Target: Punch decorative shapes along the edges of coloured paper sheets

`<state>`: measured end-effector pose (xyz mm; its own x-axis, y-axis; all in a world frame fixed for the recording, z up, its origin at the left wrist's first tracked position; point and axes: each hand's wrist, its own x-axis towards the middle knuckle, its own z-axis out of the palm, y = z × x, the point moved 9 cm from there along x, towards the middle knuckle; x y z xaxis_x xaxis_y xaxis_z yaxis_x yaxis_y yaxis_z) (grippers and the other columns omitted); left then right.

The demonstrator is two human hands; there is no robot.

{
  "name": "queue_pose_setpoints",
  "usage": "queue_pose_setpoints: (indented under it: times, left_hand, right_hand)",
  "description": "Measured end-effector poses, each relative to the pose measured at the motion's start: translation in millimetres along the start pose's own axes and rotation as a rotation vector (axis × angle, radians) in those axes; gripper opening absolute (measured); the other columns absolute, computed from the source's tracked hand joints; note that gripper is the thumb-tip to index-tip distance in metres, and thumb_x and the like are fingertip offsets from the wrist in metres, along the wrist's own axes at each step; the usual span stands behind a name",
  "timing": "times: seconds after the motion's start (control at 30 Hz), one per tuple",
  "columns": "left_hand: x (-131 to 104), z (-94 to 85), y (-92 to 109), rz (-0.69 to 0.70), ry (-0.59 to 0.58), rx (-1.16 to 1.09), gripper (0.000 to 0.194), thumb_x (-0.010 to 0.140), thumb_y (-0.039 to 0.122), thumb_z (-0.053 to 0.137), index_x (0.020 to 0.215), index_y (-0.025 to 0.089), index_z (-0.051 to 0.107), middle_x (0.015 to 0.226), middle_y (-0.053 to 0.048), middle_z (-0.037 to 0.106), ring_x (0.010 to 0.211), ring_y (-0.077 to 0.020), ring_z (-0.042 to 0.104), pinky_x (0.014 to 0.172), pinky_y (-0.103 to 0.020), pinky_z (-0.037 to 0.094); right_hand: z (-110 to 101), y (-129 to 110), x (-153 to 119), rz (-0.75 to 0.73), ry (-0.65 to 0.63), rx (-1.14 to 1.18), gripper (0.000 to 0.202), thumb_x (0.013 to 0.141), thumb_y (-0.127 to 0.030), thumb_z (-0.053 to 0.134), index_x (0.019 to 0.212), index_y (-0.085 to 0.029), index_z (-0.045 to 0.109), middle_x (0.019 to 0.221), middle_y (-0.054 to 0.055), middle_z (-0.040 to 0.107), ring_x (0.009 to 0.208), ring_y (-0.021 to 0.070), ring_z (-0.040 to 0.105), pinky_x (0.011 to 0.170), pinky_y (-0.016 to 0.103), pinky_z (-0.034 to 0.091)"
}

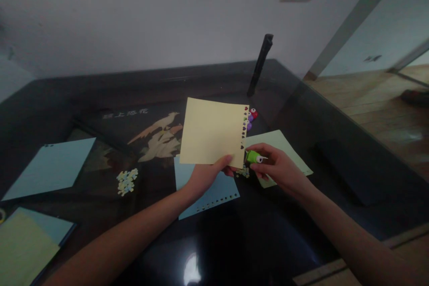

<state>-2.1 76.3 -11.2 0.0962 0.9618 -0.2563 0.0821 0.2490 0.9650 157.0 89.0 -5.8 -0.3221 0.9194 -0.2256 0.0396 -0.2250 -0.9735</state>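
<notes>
My left hand (212, 170) grips a yellow sheet of paper (214, 132) by its lower edge, thumb on top, holding it above the table. Down the sheet's right edge runs a row of small cut-out shapes, hearts among them. My right hand (276, 163) is closed on a small green craft punch (254, 157) at the sheet's lower right edge. Whether the paper sits inside the punch's slot I cannot tell. Partly behind the sheet stand a red punch (254, 113) and purple ones (249, 124). Below lies a blue sheet (209, 196) with holes along one edge.
Small paper cut-outs (127, 181) lie piled at the left, others (244, 171) under my hands. A pale green sheet (284, 147) rests at the right. Blue paper (55, 165) and a yellow-and-blue stack (30, 241) lie far left. A black stick-like object (260, 65) rises near the wall.
</notes>
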Motion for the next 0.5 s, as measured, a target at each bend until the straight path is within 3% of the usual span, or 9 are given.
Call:
queue_pose_setpoints:
  times: [0.1,0.2,0.5]
  left_hand:
    - [3,-1.2,-5,-0.011,-0.019,0.069,0.038,0.081,0.034,0.055,0.045,0.021,0.06,0.058,-0.005,0.067,0.065,-0.0201,0.064,0.086,-0.034,0.047]
    - [3,-5.6,-10,-0.023,-0.022,0.096,0.039,0.081,0.034,0.054,0.044,0.023,0.059,0.059,-0.005,0.067,0.068,-0.0212,0.065,0.089,-0.035,0.046]
    - [3,-2.0,-15,-0.032,-0.063,0.155,0.039,0.081,0.038,0.053,0.045,0.024,0.058,0.058,-0.004,0.067,0.067,-0.0213,0.065,0.092,-0.036,0.046]
  right_hand:
    - [3,6,1,0.053,-0.022,0.092,0.04,0.061,-0.019,0.079,0.099,-0.025,0.066,0.089,0.001,0.066,0.058,0.0095,0.058,0.049,0.023,0.047]
    - [8,9,0,0.109,-0.069,0.199,0.038,0.066,-0.025,0.077,0.102,-0.024,0.066,0.086,0.002,0.068,0.065,0.012,0.062,0.062,0.028,0.053]
    - [9,14,-2,0.176,-0.046,0.226,0.034,0.067,-0.032,0.077,0.099,-0.022,0.068,0.062,0.0,0.065,0.054,0.0115,0.057,0.052,0.026,0.045]
